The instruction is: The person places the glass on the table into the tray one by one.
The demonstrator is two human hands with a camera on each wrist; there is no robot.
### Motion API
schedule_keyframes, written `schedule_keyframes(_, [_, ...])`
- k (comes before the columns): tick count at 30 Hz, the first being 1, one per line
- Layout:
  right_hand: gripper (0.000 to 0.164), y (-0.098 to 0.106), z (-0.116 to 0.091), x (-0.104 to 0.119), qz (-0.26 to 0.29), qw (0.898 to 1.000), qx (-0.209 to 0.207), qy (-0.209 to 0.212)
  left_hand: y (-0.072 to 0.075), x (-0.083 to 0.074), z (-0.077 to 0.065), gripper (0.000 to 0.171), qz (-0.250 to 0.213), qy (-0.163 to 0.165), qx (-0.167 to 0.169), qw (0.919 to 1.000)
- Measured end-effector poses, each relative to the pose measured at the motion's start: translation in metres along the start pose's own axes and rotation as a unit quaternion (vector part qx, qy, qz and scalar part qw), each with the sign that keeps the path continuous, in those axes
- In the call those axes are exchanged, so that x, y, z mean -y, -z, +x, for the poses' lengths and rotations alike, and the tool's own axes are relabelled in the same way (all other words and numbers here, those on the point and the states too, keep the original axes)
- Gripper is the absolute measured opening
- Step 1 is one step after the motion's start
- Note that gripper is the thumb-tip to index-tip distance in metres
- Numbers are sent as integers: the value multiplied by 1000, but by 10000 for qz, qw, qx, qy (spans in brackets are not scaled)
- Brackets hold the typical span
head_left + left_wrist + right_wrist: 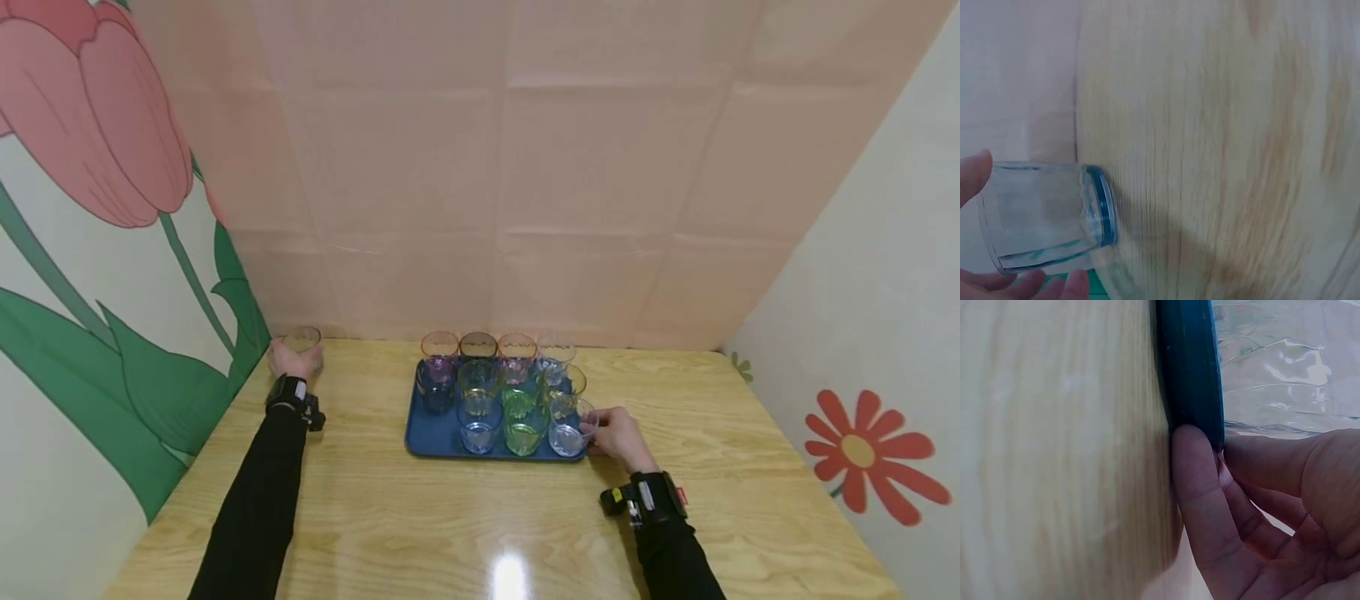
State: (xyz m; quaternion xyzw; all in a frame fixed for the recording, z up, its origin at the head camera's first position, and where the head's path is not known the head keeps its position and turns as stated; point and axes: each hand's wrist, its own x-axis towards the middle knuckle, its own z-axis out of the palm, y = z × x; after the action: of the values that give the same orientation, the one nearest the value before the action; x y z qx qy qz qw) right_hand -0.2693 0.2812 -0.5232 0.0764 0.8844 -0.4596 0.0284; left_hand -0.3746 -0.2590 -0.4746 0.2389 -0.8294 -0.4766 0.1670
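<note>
Near the far left corner of the table, my left hand [294,360] holds a clear drinking glass [1047,212], with the thumb on one side and fingers on the other. In the left wrist view its thick bluish base is right at the tabletop. My right hand [621,437] is at the right front corner of a blue tray [432,435]. Thumb and fingers pinch the tray's edge, as the right wrist view shows. Just inside that corner stands a clear glass [567,433], its side overlapped by my fingertips in the head view. A green glass [522,429] stands beside it.
Several more tumblers stand close together on the tray, among them a light blue glass [478,423], a dark blue glass [436,392] and a red-rimmed glass [439,343]. A pinkish covered wall [495,208] rises behind the wooden table [390,525]; painted walls flank both sides.
</note>
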Motion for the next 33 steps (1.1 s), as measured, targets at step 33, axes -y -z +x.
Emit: schedule_keyframes(33, [18, 0, 3, 0, -136, 9995, 75, -266, -22, 1, -32, 72, -1809, -43, -528, 9821])
